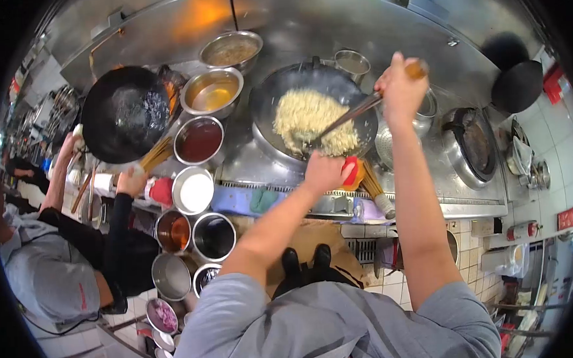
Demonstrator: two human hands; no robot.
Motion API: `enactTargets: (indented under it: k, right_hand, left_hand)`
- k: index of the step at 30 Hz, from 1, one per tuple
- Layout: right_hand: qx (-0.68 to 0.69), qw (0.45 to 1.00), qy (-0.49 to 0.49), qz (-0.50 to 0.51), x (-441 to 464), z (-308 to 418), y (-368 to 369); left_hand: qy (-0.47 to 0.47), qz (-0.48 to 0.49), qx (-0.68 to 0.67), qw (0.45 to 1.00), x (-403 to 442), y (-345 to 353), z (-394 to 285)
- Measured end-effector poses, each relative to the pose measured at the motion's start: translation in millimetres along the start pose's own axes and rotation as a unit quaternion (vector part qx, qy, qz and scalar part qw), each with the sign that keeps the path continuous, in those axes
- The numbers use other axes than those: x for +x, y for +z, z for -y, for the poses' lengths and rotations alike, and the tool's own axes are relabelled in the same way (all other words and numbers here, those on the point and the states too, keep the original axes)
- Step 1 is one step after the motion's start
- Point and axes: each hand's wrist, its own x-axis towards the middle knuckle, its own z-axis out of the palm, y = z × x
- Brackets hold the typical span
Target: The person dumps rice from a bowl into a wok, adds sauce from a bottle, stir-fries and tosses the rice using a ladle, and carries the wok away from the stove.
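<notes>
A wok [264,106] holding pale yellow fried rice [309,114] sits on the range in front of me. My left hand [328,172] is closed at the wok's near rim, with a red and yellow cloth [353,175] beside and partly under the fingers. My right hand [403,91], raised above the wok's right side, is wrapped round the wooden end of a long wok ladle [348,117]. The ladle slants down to the left into the rice, where its head is mostly hidden. A bundled bamboo brush [373,187] lies just right of the cloth.
At left, a co-worker [54,266] handles another dark wok [124,112] and a bamboo brush [157,154]. Between us stand a bowl of yellow liquid [212,92], a pot of dark red sauce [198,140] and a white-filled pot [193,191]. Another burner [474,146] is at right.
</notes>
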Motion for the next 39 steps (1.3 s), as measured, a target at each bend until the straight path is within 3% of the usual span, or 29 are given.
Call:
enactTargets:
  k: [1,2,3,4,5,7,9,11,13,14,16,17,18,19,20,21,22,23,25,26,28,29,30,31,33,35,37,39]
  right_hand:
    - [0.027,0.999,-0.017,0.002,-5,-29,-1]
    - [0.032,0.999,-0.018,0.007,-4,-26,-1]
    - [0.051,0.999,-0.018,0.008,-7,-17,-8]
    - [0.069,0.997,-0.019,0.01,-5,-6,-15]
    - [0.056,0.997,0.037,0.048,4,6,-20]
    - [0.008,0.991,0.1,0.092,11,46,-20]
    - [0.047,0.994,0.015,0.1,13,90,-19]
    - [0.043,0.997,-0.039,0.058,10,72,-10]
    - [-0.035,0.999,-0.022,-0.015,-4,3,6]
    - [-0.036,0.999,-0.021,-0.015,-8,-12,-1]
    - [0.079,0.994,-0.068,-0.019,-10,-25,-13]
    - [0.077,0.995,-0.067,-0.02,-10,-18,-21]
    - [0.061,0.998,0.008,0.029,-3,-1,-25]
    - [0.044,0.993,0.083,0.076,1,17,-30]
    - [0.027,0.988,0.13,0.084,3,37,-30]
    - [0.027,0.994,0.065,0.08,8,59,-31]
    - [0.057,0.994,0.037,0.084,11,75,-31]
    - [0.088,0.992,0.007,0.085,14,83,-32]
    - [0.017,0.999,-0.016,0.022,3,41,-10]
    - [0.017,0.999,-0.017,-0.031,-2,-7,-2]
    - [0.059,0.994,-0.088,0.002,-15,-51,-13]
    - [0.06,0.994,-0.096,-0.003,-13,-42,-17]
    - [0.069,0.996,-0.05,0.007,-16,-27,-21]
    - [0.08,0.997,-0.009,0.021,-12,-13,-21]
    - [0.065,0.996,0.019,0.06,4,21,-27]
    - [0.054,0.994,0.05,0.076,7,67,-26]
    - [0.042,0.998,0.02,0.038,0,58,-19]
    - [0.022,0.999,-0.005,-0.024,-7,9,-3]
  left_hand:
    - [-0.046,-0.004,0.015,0.999,-28,27,-4]
    - [-0.068,0.079,0.032,0.994,-52,29,-11]
    - [-0.031,0.034,0.019,0.999,-80,30,-19]
    - [-0.035,0.139,-0.002,0.99,-93,5,-36]
    - [0.041,0.021,-0.032,0.998,-98,-3,-41]
    - [-0.005,0.135,-0.066,0.989,-38,-82,-60]
    - [-0.032,0.113,-0.022,0.993,23,-94,-41]
    - [0.016,0.037,-0.011,0.999,51,-69,-14]
    - [0.017,0.007,0.007,1.0,7,-2,-2]
    - [-0.052,0.025,0.001,0.998,-19,15,-9]
    - [-0.049,0.096,-0.003,0.994,-68,25,-16]
    - [-0.042,0.162,-0.006,0.986,-83,4,-31]
    - [-0.056,0.297,-0.057,0.951,-82,-36,-49]
    - [0.023,0.098,-0.057,0.993,-92,-32,-52]
    - [-0.014,0.181,-0.073,0.981,-61,-64,-54]
    - [-0.051,0.265,-0.09,0.958,-17,-107,-59]
    - [-0.059,0.254,-0.074,0.963,14,-119,-53]
    - [-0.035,0.158,-0.041,0.986,33,-100,-38]
    - [0.013,0.061,0.002,0.998,43,-41,-6]
    - [-0.011,0.052,0.004,0.999,24,-13,-1]
    - [-0.032,0.01,0.023,0.999,-36,27,-11]
    - [-0.036,0.043,-0.022,0.998,-68,46,-7]
    - [-0.053,0.181,-0.003,0.982,-76,11,-25]
    - [-0.051,0.178,-0.003,0.983,-76,-10,-38]
    - [0.042,0.118,-0.024,0.992,-65,-45,-52]
    - [-0.037,0.22,-0.035,0.974,10,-97,-49]
    - [0.017,0.097,0.003,0.995,50,-79,-29]
    - [0.015,0.05,-0.002,0.999,22,-10,-6]
